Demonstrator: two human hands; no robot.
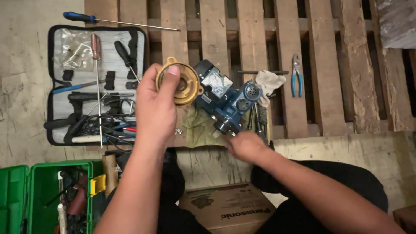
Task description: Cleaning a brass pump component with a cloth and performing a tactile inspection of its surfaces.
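The left hand (156,104) grips a round brass cover (184,84) and holds it up in the air, thumb across its face. The right hand (245,145) is closed on the low end of the blue pump (227,97). The pump lies on a rag (197,125) on the wood pallet (320,65), near the middle of the view.

The cover could slip, since only the fingertips and thumb pinch it. If it falls, it may hit the pump or drop into a gap between the pallet boards. Small screws near the rag at 7 o'clock from the pump could roll into those gaps too. The pump could tip off the rag if the right hand pushes it hard.

At 9 o'clock from the pump is an open tool pouch (93,84), packed full, so there is little room there. A long screwdriver (117,21) lies at 11 o'clock. Blue pliers (296,76) lie at 3 o'clock, with bare boards beyond them, so that side has the most room. The pallet edge runs just under the right hand. A green toolbox (41,190) sits at 8 o'clock and a cardboard box (225,208) at 6 o'clock.
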